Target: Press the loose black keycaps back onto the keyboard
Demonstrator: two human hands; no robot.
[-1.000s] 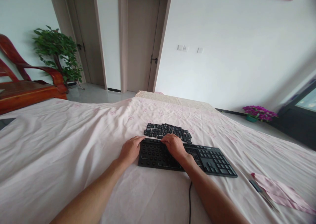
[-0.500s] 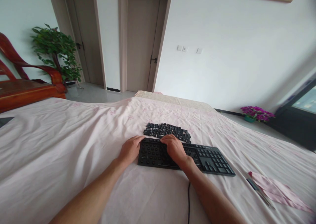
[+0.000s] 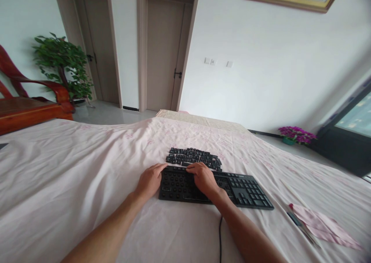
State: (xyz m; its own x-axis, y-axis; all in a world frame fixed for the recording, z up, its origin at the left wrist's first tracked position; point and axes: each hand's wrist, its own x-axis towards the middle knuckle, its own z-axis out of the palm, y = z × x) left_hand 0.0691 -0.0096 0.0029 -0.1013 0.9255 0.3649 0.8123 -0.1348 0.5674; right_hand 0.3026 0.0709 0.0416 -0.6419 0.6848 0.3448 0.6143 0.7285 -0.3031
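While it lies flat on the pale pink sheet [image 3: 72, 170], the black keyboard [image 3: 214, 185] runs its long axis from about nine o'clock to three o'clock, tilted slightly so the right end sits nearer the camera, and its cable [image 3: 219, 236] leaves the near edge toward six o'clock. Sitting a little below the middle of the view, it has the left hand [image 3: 150, 181] at its nine o'clock end, palm down, fingers loosely curved and gripping nothing, resting against the keyboard's left edge with fingertips at the far corner. Next to it, the right hand [image 3: 204, 178] lies palm down on the main key area, fingers partly bent, their tips at the far edge; whether they pinch anything cannot be told. Most of the left section shows bare round sockets with the caps off, while the number pad at three o'clock keeps its keys. Just beyond the far edge, at twelve o'clock, a pile of loose black keycaps [image 3: 193, 157] lies on the sheet. Toward four o'clock lies a folded pink cloth [image 3: 321, 226] with a dark slim tool [image 3: 294, 218] beside it.
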